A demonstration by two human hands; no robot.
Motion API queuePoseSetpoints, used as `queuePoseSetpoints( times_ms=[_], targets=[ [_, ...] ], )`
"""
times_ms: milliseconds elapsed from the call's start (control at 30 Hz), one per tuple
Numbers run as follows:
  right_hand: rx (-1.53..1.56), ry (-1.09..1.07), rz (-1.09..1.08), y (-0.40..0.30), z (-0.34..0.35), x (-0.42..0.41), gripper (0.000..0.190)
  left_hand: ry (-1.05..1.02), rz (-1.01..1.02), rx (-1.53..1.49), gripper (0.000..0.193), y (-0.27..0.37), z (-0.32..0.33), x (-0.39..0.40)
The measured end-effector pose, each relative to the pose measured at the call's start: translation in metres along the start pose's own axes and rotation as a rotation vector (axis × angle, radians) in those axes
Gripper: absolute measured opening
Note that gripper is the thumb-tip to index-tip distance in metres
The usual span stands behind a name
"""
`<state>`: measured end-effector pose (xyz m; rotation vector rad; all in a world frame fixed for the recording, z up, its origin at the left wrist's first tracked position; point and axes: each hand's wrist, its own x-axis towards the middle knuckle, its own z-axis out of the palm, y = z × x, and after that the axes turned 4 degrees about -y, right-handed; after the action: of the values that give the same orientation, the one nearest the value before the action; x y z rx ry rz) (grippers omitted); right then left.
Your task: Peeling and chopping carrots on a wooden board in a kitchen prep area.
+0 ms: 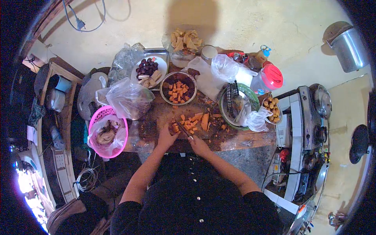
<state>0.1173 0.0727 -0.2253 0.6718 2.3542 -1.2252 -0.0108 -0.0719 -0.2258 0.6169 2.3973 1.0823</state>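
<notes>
My right hand (198, 144) grips a kitchen knife (184, 129) by its handle, the blade angled up and left over the wooden table. Close by on the left, the fingers of my left hand (168, 137) rest on a few small orange vegetable pieces (175, 127). Diced orange cubes (191, 121) and a longer orange chunk (205, 121) lie on the work surface beyond the blade. Farther back stands a round metal bowl (179, 88) partly filled with orange cubes. Whether a cutting board lies under the pieces, I cannot tell.
A pink plastic basket (125, 138) with a bag in it is at the left edge. A white plate (160, 70) holds dark round fruit and pale pieces. To the right are a green-rimmed basin (255, 98) and a bowl of yellowish-brown pieces (271, 110). A gas stove (307, 117) stands farther right.
</notes>
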Motion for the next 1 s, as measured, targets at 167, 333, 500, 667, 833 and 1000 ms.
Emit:
queuePoseSetpoints(
  times_ms=[167,333,500,667,833,1000],
  targets=[
    [-0.009,-0.009,-0.045,-0.017,-0.018,-0.016,0.046,-0.044,0.063,0.225,0.068,0.011,-0.01,0.003],
    [0.047,-0.006,0.004,-0.007,-0.01,-0.012,0.047,-0.061,0.123,0.249,0.068,0.001,-0.011,0.005],
    [0.045,0.008,0.009,-0.006,-0.011,-0.015,0.047,-0.052,0.078,0.219,0.064,0.015,-0.009,0.0],
    [0.02,-0.042,0.024,-0.01,-0.011,-0.015,0.048,-0.027,0.039,0.074,0.059,0.004,0.0,0.003],
    [0.027,-0.031,0.069,0.003,-0.005,-0.01,0.049,-0.034,0.042,0.059,0.046,0.0,-0.002,0.007],
    [0.012,-0.031,0.058,-0.008,-0.01,-0.015,0.049,0.215,0.279,0.226,0.032,-0.011,0.001,0.01]
  ],
)
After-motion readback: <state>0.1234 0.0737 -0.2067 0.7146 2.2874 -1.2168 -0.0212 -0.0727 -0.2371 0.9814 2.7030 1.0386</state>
